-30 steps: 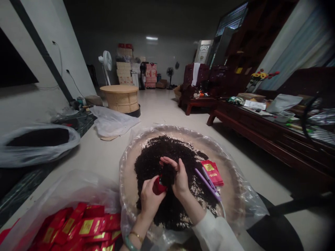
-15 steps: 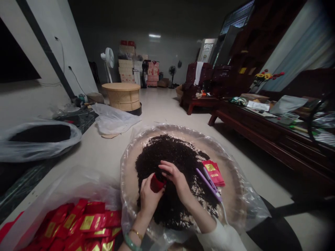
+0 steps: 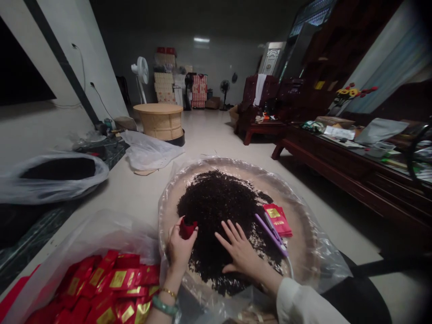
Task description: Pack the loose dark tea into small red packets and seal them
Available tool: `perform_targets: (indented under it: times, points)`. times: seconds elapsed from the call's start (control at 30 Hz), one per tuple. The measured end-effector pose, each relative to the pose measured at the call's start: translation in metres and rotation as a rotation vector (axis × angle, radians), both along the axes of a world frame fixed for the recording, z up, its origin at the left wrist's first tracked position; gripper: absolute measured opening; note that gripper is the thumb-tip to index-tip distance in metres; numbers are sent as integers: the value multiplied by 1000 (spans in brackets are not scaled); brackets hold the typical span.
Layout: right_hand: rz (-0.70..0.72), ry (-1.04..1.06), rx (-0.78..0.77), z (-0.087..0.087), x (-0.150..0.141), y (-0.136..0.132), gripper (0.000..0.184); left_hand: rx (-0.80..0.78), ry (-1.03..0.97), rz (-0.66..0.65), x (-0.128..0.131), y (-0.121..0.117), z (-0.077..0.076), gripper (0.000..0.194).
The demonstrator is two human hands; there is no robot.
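My left hand (image 3: 180, 245) grips a small red packet (image 3: 188, 228), its mouth facing up, over the left part of a dark heap of loose leaf-like bits (image 3: 219, 198). With fingers spread, my right hand (image 3: 238, 247) rests palm down on or just over the heap. A wide round tray (image 3: 293, 189) lined with clear plastic holds the heap. On its right side lie a stack of flat red packets (image 3: 278, 220) and a purple tong-shaped device (image 3: 272, 236) with a white cord.
Many red and gold packets (image 3: 114, 281) fill a clear bag at lower left. Behind it, an open plastic bag (image 3: 101, 173) holds dark material. A low dark wooden table (image 3: 324, 164) runs along the right. A round wicker stand (image 3: 160, 121) is farther back.
My left hand has moved left with the red packet. My right hand has come away from the packet's mouth and spread out lower on the heap. The view has shifted slightly.
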State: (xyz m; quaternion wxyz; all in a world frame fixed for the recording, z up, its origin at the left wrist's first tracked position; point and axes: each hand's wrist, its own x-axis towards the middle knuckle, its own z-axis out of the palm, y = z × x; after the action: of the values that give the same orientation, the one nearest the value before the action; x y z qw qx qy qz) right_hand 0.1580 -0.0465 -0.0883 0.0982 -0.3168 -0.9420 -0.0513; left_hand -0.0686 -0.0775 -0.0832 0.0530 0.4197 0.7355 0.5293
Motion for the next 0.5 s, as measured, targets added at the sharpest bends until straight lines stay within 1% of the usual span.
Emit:
perform_targets:
  times: [0.07,0.17,0.27,0.37,0.43,0.5]
  points:
    - [63,-42,16,-5,-1,5,108,-7,15,-16,1,0,1,54]
    - [163,-56,25,-3,-15,15,93,-11,28,-24,1,0,2,56]
    - [237,-38,17,7,-45,20,86,-4,28,-13,0,-1,3,56]
    - [256,-59,-3,14,-82,17,89,-12,14,-13,0,-2,5,53]
    - [250,-114,-13,13,-104,15,87,-16,10,-15,0,-3,6,53]
    - [258,-174,-19,6,-119,12,81,-5,17,-10,-1,-3,7,52]
